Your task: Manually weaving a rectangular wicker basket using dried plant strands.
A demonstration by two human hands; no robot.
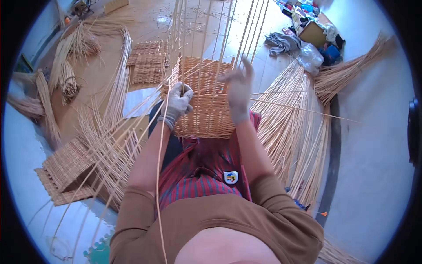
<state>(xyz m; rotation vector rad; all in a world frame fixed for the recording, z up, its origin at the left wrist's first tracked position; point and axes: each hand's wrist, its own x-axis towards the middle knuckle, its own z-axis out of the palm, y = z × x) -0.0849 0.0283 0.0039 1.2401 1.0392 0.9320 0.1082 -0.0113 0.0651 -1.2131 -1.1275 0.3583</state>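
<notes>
A partly woven wicker basket point(204, 118) rests on my lap, its long upright stakes point(228, 26) rising away from me. At the basket's left edge, my left hand point(176, 105) in a grey glove is closed, pinching a willow strand. One long strand point(159, 176) runs from beside that hand down past my left arm. My right hand point(240, 97), also gloved and slightly blurred, is raised over the basket's right side with fingers stretched out. Loose strands point(307, 110) stick out to the right behind my right wrist.
Large bundles of willow point(285, 119) spread on the right, with more bundles point(70, 48) at the far left. A flat woven panel point(148, 61) lies beyond my left hand; other woven pieces point(68, 163) lie at the lower left. A pile of bags and cloth point(312, 35) sits far right.
</notes>
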